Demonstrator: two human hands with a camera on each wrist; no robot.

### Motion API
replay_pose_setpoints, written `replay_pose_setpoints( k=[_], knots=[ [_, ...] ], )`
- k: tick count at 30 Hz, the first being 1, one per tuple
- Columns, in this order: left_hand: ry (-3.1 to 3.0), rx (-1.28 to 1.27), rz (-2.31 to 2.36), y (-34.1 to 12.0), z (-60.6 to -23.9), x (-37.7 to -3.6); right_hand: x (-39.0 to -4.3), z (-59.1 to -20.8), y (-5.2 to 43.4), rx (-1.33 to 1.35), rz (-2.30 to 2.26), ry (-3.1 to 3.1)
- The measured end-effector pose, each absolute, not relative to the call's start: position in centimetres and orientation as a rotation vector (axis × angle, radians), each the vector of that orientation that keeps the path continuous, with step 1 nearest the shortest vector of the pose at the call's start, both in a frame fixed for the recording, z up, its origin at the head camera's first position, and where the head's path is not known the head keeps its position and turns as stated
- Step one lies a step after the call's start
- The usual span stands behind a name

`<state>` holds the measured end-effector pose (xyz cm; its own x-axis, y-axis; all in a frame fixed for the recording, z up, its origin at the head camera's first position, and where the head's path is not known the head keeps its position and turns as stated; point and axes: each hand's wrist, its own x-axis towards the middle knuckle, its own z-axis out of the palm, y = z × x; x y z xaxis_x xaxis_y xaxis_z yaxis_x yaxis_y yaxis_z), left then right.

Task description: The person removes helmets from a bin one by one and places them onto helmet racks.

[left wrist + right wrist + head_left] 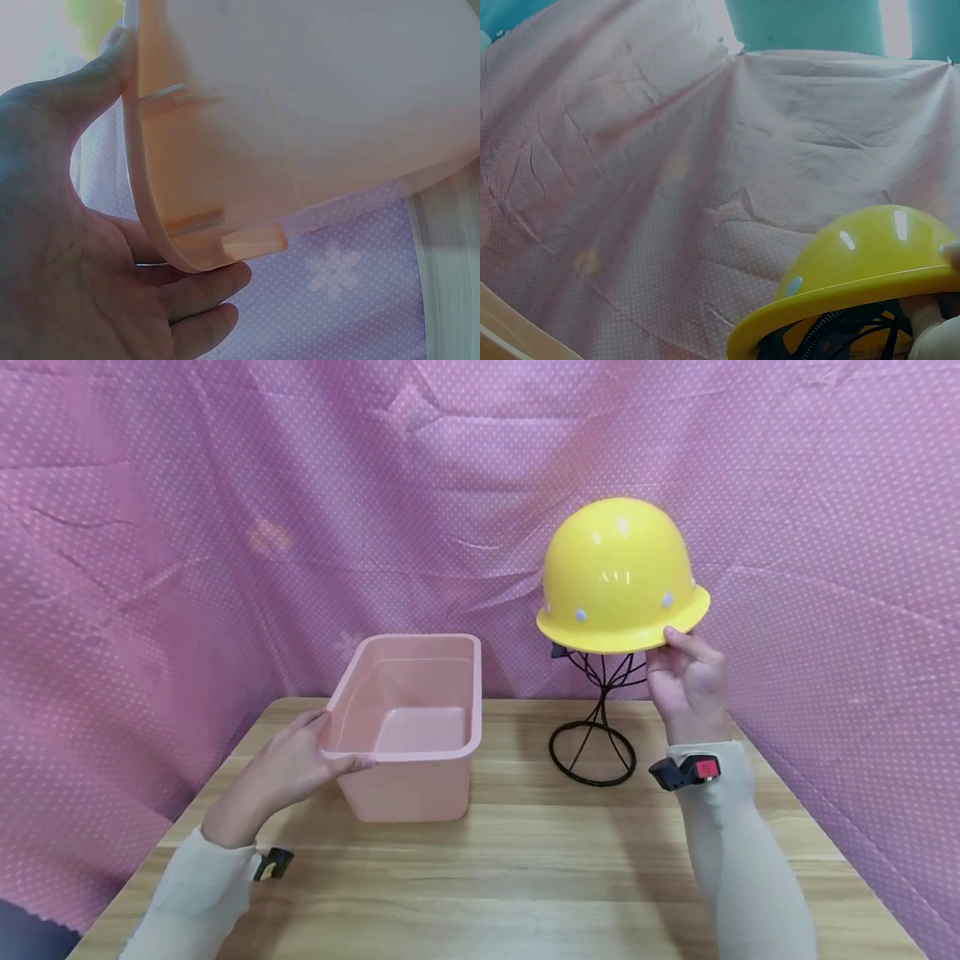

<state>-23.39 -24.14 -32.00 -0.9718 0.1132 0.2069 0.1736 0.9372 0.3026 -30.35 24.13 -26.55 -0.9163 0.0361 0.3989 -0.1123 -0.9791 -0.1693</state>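
Observation:
A yellow hard hat [618, 572] sits over the top of a black wire stand [602, 693], whose upper part it hides. With the thumb on top of the brim and the fingers underneath, my right hand [688, 681] holds the hat at its right front. Dark inner straps [855, 330] show beneath the brim in the right wrist view. To the left stands a pink plastic bin [412, 789], open side up. My left hand [288, 768] grips its near left corner, thumb along the front rim and fingers at the left side.
Both the bin and the stand's ring base are on a wood-grain table [495, 893]. A pink dotted curtain [480, 527] hangs behind and along both sides. Small black devices are strapped to both wrists, over pale sleeves [738, 860].

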Motion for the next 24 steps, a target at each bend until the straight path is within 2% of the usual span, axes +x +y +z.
replay_pose_setpoints(
  k=[24],
  knots=[
    [-2.900,-0.230,-0.503,-24.3,-31.8,-23.5,-29.0,-27.2,23.9,0.440,2.993,-0.237]
  ],
)
